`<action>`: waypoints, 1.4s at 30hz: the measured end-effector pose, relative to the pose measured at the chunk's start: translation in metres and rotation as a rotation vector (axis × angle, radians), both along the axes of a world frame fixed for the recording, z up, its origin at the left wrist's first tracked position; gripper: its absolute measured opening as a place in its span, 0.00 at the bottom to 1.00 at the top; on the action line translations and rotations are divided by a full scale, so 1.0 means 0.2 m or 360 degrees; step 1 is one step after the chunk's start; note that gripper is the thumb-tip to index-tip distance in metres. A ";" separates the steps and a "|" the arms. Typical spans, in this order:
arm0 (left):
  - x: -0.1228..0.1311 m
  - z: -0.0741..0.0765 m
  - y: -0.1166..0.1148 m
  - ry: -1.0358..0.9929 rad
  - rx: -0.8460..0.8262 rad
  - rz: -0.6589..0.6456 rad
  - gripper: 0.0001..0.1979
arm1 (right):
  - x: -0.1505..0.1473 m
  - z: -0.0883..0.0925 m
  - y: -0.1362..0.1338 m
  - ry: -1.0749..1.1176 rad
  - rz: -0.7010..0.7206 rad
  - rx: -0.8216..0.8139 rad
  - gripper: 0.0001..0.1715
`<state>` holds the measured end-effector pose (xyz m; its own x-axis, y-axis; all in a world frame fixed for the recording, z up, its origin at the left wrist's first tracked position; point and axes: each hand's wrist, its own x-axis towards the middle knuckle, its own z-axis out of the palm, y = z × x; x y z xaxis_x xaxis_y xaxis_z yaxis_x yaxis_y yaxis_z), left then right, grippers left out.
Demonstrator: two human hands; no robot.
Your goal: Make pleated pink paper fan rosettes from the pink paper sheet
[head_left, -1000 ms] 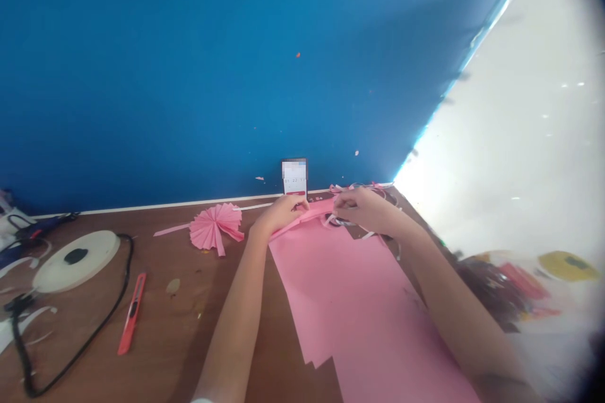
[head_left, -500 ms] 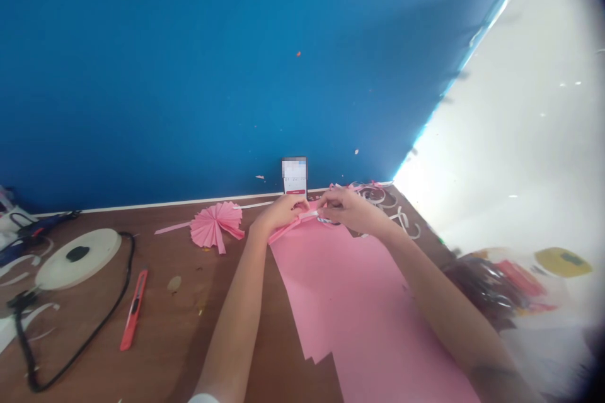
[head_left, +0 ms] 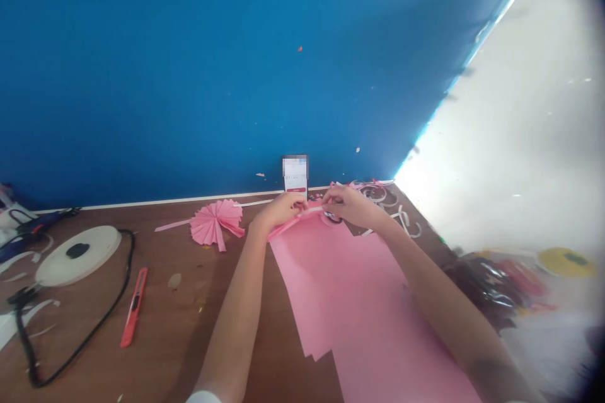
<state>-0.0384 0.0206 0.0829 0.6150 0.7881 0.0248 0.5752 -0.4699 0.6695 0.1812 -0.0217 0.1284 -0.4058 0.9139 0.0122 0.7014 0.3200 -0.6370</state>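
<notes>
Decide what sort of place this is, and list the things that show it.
Probably a paper-craft work table against a blue wall: large pink paper sheets spread out, a finished pleated pink fan, a red utility knife and curled paper strips.

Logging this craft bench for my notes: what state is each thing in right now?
Pink sheet, flat on the table, far edge folded up.
Left hand, pinching that edge.
Right hand, pinching the same edge.
Paper fan, pleated, spread open.
Phone, upright against wall, screen lit.
Utility knife, lying flat; blade unclear.
</notes>
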 end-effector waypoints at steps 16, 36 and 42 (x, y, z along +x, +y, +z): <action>-0.01 0.00 0.00 0.0006 0.0000 0.0041 0.12 | 0.04 -0.04 0.04 -0.0230 -0.0016 0.0146 0.11; 0.00 -0.03 0.01 0.0002 -0.0034 -0.0007 0.13 | 0.09 -0.09 0.09 -0.0270 -0.0023 0.0259 0.09; -0.01 -0.05 0.01 -0.0029 -0.0074 0.0021 0.16 | 0.09 -0.07 0.08 -0.0267 -0.0033 0.0235 0.11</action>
